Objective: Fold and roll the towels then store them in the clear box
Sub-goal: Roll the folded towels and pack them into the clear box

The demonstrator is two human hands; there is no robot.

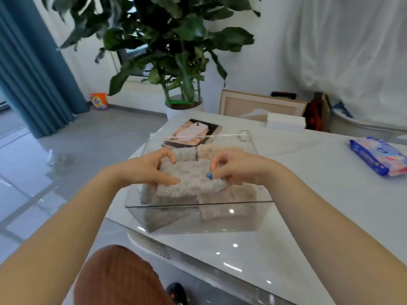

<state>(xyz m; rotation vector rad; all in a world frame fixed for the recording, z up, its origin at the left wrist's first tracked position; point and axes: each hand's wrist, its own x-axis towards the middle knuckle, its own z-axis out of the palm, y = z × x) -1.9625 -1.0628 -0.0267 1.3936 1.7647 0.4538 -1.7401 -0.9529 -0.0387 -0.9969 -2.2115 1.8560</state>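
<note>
— Where was the towel?

— The rolled grey towel (189, 180) sat at the middle of the frame. It was held across the open top of the clear box (198, 219), above the rolls inside.

— What held it?

— Both hands. The left hand (149, 170) gripped its left end, thumb laid along the near side, fingers curled over the far edge. The right hand (237, 168) gripped the right end, its fingers curled and bunched close together. A small blue tag (209, 176) showed just beside those fingertips; whether they pinched it, I couldn't tell.

— And inside the box?

— Other towels (226, 203) lay rolled there. Two were side by side at the far wall, and more sat under the held one, toward the near wall.

— Around the box?

— It stood on a glossy white table (286, 216), near the table's left edge. A phone-case package (193, 133) lay just behind the far wall. A white carton (286, 123) sat further back, right of centre, and a blue-and-pink wipes pack (378, 158) lay at the right edge of the frame.

— Beyond the table?

— A large potted plant (176, 51) filled the top centre, and a blue curtain (33, 73) hung at the upper left. An orange detergent bag (99, 101) sat on the floor between them. A white drape (352, 40) covered the upper right. The person's knee (116, 276), in rust-coloured cloth, showed at the bottom.
</note>
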